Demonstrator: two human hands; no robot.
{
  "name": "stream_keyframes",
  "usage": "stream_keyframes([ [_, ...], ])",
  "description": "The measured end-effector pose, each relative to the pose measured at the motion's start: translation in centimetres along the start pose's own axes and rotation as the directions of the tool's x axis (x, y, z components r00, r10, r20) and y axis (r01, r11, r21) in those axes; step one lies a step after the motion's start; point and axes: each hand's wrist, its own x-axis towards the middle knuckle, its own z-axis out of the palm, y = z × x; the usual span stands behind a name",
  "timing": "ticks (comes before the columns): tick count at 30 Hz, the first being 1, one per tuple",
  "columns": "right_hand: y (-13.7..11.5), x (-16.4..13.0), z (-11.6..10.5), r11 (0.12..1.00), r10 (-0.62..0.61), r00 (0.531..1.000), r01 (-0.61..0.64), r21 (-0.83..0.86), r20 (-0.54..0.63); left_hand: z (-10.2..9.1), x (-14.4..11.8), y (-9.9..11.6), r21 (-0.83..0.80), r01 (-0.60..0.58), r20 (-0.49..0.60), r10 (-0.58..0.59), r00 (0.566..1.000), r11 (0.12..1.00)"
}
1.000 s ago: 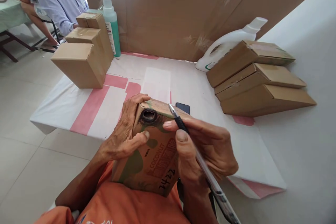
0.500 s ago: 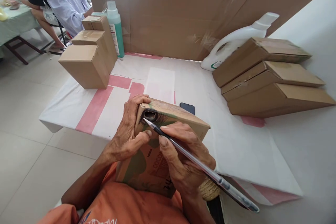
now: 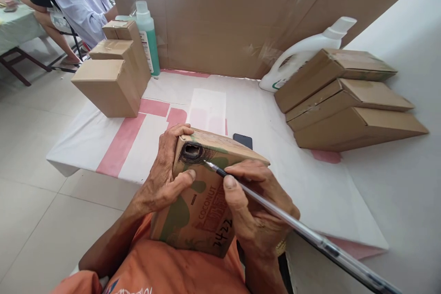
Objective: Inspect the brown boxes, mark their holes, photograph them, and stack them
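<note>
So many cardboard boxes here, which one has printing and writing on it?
The coconut box held in the person's left hand, with green print and handwritten digits. The three boxes at left and the three flat boxes at right show plain brown.

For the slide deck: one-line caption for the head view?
Left hand steadies a printed coconut box while the right hand holds a pen tip beside its dark hole.

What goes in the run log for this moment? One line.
left hand: grips coconut box | right hand: holds pen | pen tip: beside blackened hole
</note>
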Motion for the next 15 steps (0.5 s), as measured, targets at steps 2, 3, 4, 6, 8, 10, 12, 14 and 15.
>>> stream_keyframes([
  [2, 0.0, 0.3, 0.0, 1.0, 0.004, 0.999, -0.005, -0.028, -0.037, 0.0, 0.0, 0.0, 0.002, 0.001, -0.005, -0.001, 1.0, 1.0],
  [3, -0.1, 0.6, 0.0, 0.999, 0.005, 0.999, -0.006, -0.034, -0.035, 0.0, 0.1, 0.0, 0.002, -0.002, -0.006, 0.002, 1.0, 1.0],
  [4, -0.1, 1.2, 0.0, 1.0, 0.009, 1.0, -0.009, -0.029, -0.024, 0.0, 0.1, -0.1, -0.003, -0.004, -0.003, 0.004, 1.0, 1.0],
  [6, 0.3, 3.1, -0.1, 0.999, 0.011, 0.999, -0.01, 0.032, -0.03, -0.1, 0.0, -0.3, -0.022, -0.004, 0.001, 0.004, 1.0, 1.0],
  [8, 1.7, 6.0, -0.4, 0.991, 0.008, 0.99, 0.011, 0.134, -0.141, -0.4, -0.1, -0.8, -0.049, 0.009, 0.0, -0.009, 1.0, 0.999],
  [10, 4.1, 9.3, -0.9, 0.992, 0.027, 0.959, 0.008, 0.122, -0.282, -0.9, -0.4, -1.4, -0.062, 0.024, -0.015, -0.025, 1.0, 0.998],
  [12, 7.1, 12.3, -1.4, 0.964, 0.139, 0.962, -0.186, -0.189, -0.236, -1.4, -0.6, -1.9, -0.061, 0.035, -0.044, -0.037, 0.998, 0.998],
  [14, 10.0, 14.1, -1.3, 0.624, 0.515, 0.857, -0.351, -0.698, 0.03, -1.8, -0.7, -2.4, -0.052, 0.048, -0.077, -0.052, 0.996, 0.997],
  [15, 11.3, 14.4, -1.0, 0.53, 0.619, 0.782, -0.353, -0.771, 0.068, -1.9, -0.8, -2.5, -0.051, 0.06, -0.094, -0.065, 0.993, 0.997],
])
